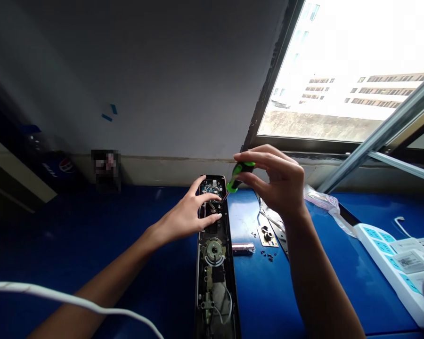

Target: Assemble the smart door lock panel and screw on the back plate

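A long black device housing point(215, 278), opened up, lies lengthwise on the blue tabletop. Inside it show a circuit board point(212, 187) at the far end, a round metal part point(214, 250) midway and white wires point(229, 306) nearer me. My right hand point(273, 176) grips a green and black screwdriver point(240, 175) by its handle, fingers pinched round it. The shaft slants down to the housing's right inner side, below the board. My left hand point(194, 207) rests across the housing with fingers spread, fingertips near the screwdriver's tip.
Right of the housing lie a metal plate part point(267, 236), several small dark screws point(268, 255) and a wrapped cylinder point(243, 249). A white power strip point(385, 263) with plugs sits at right. A white cable point(74, 301) crosses the lower left. A Pepsi bottle point(58, 165) stands back left.
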`<move>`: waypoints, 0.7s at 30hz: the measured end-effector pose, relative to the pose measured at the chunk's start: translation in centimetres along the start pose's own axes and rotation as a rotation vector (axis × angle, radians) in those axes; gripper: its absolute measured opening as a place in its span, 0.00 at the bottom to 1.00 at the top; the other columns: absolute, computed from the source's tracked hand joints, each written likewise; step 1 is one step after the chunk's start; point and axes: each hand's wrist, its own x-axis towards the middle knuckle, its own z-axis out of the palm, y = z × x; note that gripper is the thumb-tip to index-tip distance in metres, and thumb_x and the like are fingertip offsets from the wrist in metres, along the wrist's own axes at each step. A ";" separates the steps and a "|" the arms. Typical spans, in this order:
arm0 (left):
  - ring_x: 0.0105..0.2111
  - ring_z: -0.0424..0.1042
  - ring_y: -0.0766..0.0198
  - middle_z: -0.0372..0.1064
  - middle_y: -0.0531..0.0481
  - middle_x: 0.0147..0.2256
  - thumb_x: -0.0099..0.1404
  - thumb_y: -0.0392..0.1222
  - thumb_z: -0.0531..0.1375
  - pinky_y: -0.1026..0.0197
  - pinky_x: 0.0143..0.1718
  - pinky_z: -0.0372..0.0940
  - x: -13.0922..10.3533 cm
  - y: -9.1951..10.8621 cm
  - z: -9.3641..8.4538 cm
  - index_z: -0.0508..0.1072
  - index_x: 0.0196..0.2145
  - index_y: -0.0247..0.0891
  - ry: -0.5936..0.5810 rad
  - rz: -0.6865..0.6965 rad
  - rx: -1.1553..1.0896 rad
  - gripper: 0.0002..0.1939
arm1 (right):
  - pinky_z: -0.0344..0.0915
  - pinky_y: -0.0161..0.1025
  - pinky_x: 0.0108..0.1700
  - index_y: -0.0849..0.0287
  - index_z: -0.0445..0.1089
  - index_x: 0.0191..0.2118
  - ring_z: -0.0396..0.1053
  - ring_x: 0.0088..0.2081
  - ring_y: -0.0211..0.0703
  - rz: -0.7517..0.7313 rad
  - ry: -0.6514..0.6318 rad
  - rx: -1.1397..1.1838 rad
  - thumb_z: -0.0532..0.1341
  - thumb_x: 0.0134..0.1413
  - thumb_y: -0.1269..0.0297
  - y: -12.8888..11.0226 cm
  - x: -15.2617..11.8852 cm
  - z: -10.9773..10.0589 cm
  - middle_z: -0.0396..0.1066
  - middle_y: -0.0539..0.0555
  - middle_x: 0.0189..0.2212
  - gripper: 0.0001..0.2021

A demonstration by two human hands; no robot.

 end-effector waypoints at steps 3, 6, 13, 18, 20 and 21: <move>0.72 0.54 0.39 0.32 0.49 0.76 0.66 0.57 0.65 0.41 0.72 0.55 -0.1 0.0 -0.1 0.76 0.57 0.49 0.005 0.013 -0.015 0.24 | 0.78 0.47 0.45 0.43 0.78 0.55 0.76 0.44 0.44 -0.023 -0.031 -0.004 0.68 0.62 0.67 -0.1 0.0 0.1 0.76 0.52 0.45 0.18; 0.72 0.54 0.39 0.33 0.50 0.76 0.67 0.57 0.65 0.41 0.72 0.54 -0.1 0.0 -0.1 0.76 0.57 0.49 0.008 0.031 -0.029 0.24 | 0.78 0.52 0.53 0.44 0.73 0.62 0.77 0.53 0.48 0.037 -0.128 0.112 0.59 0.69 0.70 -0.4 0.0 0.2 0.77 0.53 0.54 0.21; 0.72 0.54 0.42 0.36 0.49 0.75 0.67 0.57 0.65 0.44 0.71 0.57 0.0 -0.1 -0.2 0.76 0.57 0.49 0.026 0.036 -0.005 0.23 | 0.79 0.47 0.46 0.42 0.79 0.54 0.75 0.43 0.43 -0.056 0.011 -0.058 0.70 0.59 0.68 -0.3 0.0 0.4 0.76 0.51 0.42 0.19; 0.70 0.57 0.41 0.36 0.49 0.75 0.68 0.56 0.64 0.43 0.70 0.59 0.2 -0.3 -0.1 0.77 0.56 0.49 0.027 0.033 -0.019 0.22 | 0.80 0.51 0.52 0.44 0.73 0.62 0.77 0.52 0.47 0.052 -0.120 0.121 0.60 0.67 0.69 -0.3 -0.1 0.3 0.77 0.52 0.54 0.21; 0.70 0.58 0.42 0.37 0.48 0.75 0.67 0.55 0.64 0.43 0.70 0.59 0.2 -0.3 0.0 0.77 0.56 0.48 0.029 0.031 -0.016 0.21 | 0.81 0.47 0.47 0.46 0.78 0.56 0.77 0.47 0.46 0.050 -0.050 0.074 0.68 0.60 0.67 -0.3 -0.1 0.3 0.78 0.51 0.46 0.19; 0.70 0.59 0.42 0.37 0.48 0.75 0.67 0.55 0.64 0.44 0.70 0.60 0.2 -0.3 0.0 0.77 0.56 0.48 0.031 0.033 -0.012 0.21 | 0.81 0.46 0.44 0.46 0.80 0.52 0.77 0.44 0.45 0.039 -0.012 0.030 0.72 0.56 0.66 -0.2 -0.1 0.3 0.77 0.51 0.43 0.18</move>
